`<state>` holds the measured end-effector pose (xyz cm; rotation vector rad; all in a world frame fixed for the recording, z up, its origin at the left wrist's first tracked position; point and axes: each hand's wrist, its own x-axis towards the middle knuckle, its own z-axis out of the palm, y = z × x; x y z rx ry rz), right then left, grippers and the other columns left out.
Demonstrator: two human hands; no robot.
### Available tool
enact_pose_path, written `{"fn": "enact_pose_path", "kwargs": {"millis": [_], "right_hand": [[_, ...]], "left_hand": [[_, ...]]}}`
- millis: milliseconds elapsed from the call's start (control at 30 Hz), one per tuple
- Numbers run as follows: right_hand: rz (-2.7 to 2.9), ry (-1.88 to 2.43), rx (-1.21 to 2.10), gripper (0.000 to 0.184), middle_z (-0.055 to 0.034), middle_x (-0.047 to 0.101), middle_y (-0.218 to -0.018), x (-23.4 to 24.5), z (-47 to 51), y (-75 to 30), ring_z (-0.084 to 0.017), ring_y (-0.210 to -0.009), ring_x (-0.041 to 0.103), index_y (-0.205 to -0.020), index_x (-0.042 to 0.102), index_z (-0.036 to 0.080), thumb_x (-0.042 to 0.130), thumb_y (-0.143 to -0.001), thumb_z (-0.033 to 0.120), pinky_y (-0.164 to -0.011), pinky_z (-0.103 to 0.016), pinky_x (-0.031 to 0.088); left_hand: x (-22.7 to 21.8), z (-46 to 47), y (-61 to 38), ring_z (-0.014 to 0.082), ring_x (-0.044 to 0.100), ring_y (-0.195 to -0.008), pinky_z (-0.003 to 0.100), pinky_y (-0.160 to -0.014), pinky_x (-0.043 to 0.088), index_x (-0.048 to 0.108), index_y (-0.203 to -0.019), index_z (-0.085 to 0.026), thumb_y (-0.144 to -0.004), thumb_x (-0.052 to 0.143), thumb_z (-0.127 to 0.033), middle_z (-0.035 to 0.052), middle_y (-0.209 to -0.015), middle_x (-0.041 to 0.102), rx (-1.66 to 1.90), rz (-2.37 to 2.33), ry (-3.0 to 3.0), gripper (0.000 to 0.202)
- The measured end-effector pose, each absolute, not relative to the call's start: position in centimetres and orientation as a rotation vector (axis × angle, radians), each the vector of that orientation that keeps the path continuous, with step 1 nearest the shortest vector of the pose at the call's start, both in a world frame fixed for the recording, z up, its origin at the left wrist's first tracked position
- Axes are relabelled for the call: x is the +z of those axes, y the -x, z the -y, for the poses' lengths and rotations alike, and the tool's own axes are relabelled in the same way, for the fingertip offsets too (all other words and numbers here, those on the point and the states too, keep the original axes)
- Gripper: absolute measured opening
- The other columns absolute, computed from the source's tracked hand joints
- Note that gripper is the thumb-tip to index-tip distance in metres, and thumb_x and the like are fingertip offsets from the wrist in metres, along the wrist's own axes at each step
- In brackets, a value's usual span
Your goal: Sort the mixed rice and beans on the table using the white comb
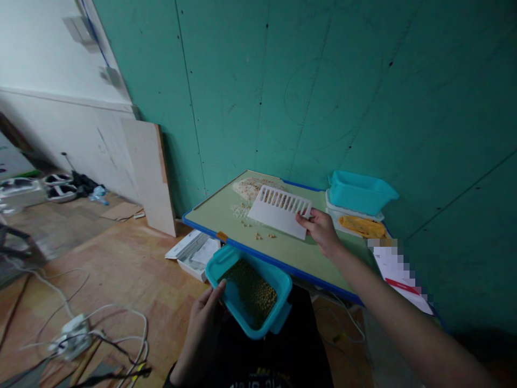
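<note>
My left hand [205, 318] grips a teal plastic box [278, 315] part-filled with greenish beans [251, 291], holding it just below the front edge of a small green table [291, 253]. My right hand [321, 229] pinches the corner of a white slotted scraper [278, 211] that rests tilted on the tabletop. Beyond the scraper lies a heap of pale grains [249, 187], and a few loose beans [262, 235] are scattered in front of it.
At the table's right end stand a teal tub [357, 193] on a white tray and a yellow cloth [363, 226], with papers [399, 275] nearby. A green wall backs the table. A wooden board [151, 172] leans left; cables and a power strip [75, 331] lie on the floor.
</note>
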<state>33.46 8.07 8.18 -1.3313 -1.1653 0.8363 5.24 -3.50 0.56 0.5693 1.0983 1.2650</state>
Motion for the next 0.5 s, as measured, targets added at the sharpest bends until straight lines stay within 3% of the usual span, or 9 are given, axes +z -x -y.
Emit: {"fn": "enact_pose_path", "kwargs": {"millis": [200,367,500], "right_hand": [[1.282,1.528,0.414,0.038,-0.0087,0.078,-0.077,8.9,-1.4,-35.1,-0.027,-0.068,0.072,-0.086,0.074,0.019,0.071,-0.074,0.055,-0.059,-0.033,0.052],[1.306,1.550,0.409,0.034,-0.0091,0.079,-0.076,9.0,0.7,-35.2,-0.029,-0.071,0.074,-0.081,0.074,0.020,0.069,-0.072,0.052,-0.060,-0.034,0.054],[1.312,1.537,0.450,0.034,-0.0095,0.079,-0.078,8.0,0.3,-35.3,-0.029,-0.072,0.074,-0.083,0.075,0.019,0.069,-0.072,0.052,-0.061,-0.035,0.055]], "left_hand": [[0.5,3.0,-4.5,0.0151,0.052,-0.045,0.027,-0.044,0.041,0.068,-0.057,-0.020,-0.065,0.086,-0.048,-0.0022,-0.046,0.053,1.267,-1.097,-0.598,0.034],[0.0,2.7,-4.4,0.0110,0.045,-0.042,0.024,-0.042,0.037,0.066,-0.054,-0.020,-0.066,0.086,-0.045,-0.0041,-0.045,0.050,1.298,-1.032,-0.586,0.035],[-0.4,2.5,-4.4,0.0104,0.049,-0.046,0.022,-0.045,0.039,0.070,-0.062,-0.020,-0.068,0.087,-0.042,-0.0038,-0.052,0.057,1.310,-1.008,-0.522,0.028]]}}
